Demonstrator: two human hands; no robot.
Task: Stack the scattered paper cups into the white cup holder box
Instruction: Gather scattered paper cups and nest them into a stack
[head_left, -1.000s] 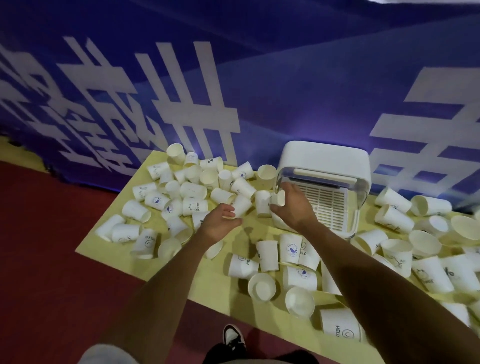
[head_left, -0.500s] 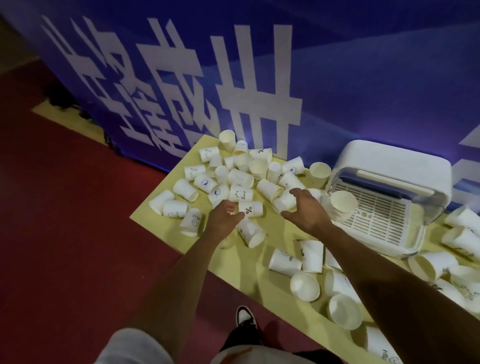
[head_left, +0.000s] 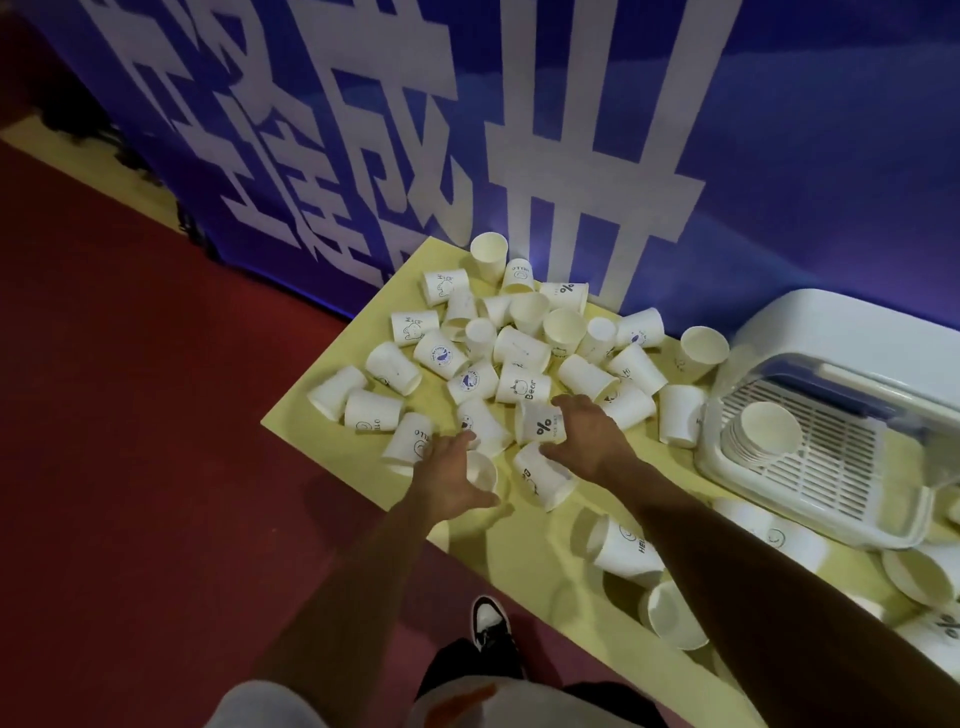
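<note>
The right hand curls its fingers over and its thumb under the % cup, which lies on its side at the near edge of the pile, and grips it. The left hand is palm down, fingers spread and thumb stretched to the right, holding nothing; it hovers over an upright cup whose open mouth shows just beside the thumb, though contact cannot be told. Just below the right hand another cup lies tipped over. Beyond both hands the scattered paper cups crowd together, most on their sides, some printed with small drawings and words. More cups lie under and beside the right forearm. All rest on a yellow surface. To the right stands the white cup holder box, and inside it a nested stack of cups lies on the slatted tray. A blue banner with large white characters rises behind, a red floor spreads to the left, and a black-and-white shoe shows below
</note>
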